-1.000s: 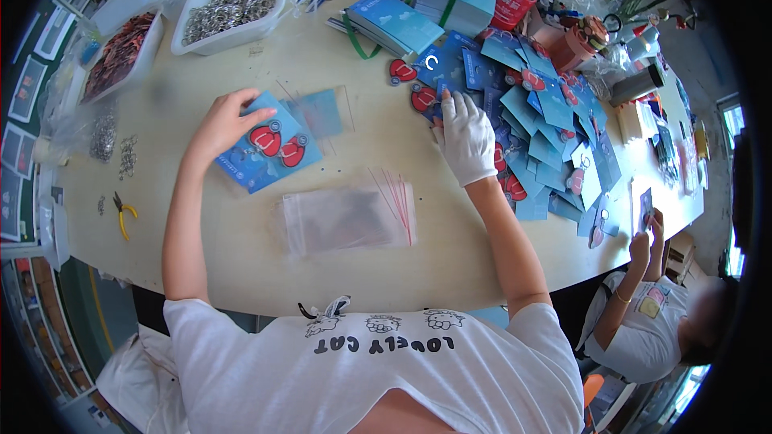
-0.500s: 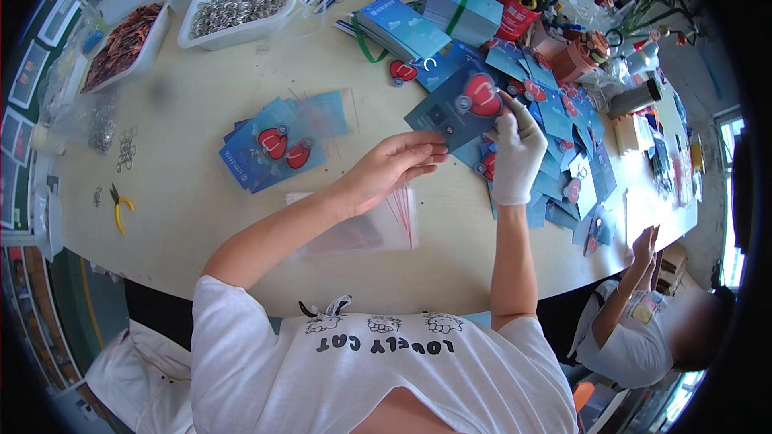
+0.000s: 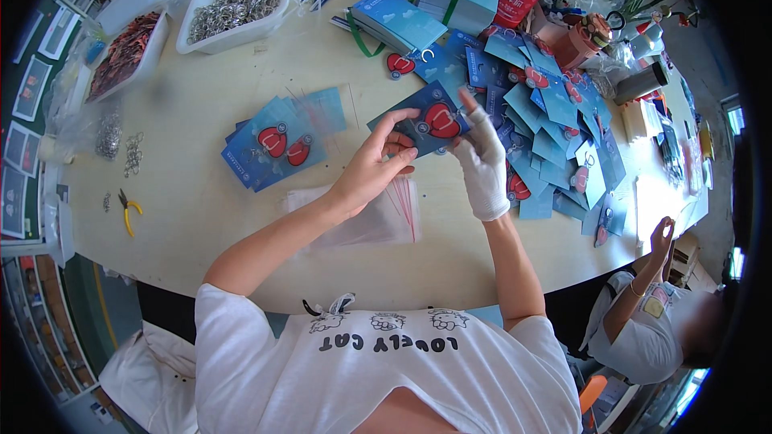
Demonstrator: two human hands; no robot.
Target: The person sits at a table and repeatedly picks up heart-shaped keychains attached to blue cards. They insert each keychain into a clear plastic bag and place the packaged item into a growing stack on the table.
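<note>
A dark blue card (image 3: 423, 99) with a red heart-shaped charm (image 3: 442, 120) on its face is held up over the table. My left hand (image 3: 374, 162) pinches this card at its left and lower edge. On my right hand (image 3: 483, 162) is a white glove that leaves some fingertips bare. Its fingers are apart at the card's right edge, with the thumb close to the lower right corner; whether it touches is unclear. Below the hands lie clear plastic bags (image 3: 354, 221) with red strips. Left of them are stacked blue cards (image 3: 256, 162) with red charms, partly under clear film.
A heap of blue cards (image 3: 555, 141) with charms spreads on the right. Bundled card stacks (image 3: 398, 20), a red cup of scissors (image 3: 515, 2) and a white bin of metal rings (image 3: 193, 36) stand farther back. Yellow-handled pliers (image 3: 129, 210) lie left. A co-worker (image 3: 639, 321) sits at right.
The card has moved left and a little nearer, into my left hand's pinch. My gloved right hand has loosened its grip on the card and spread its fingers.
</note>
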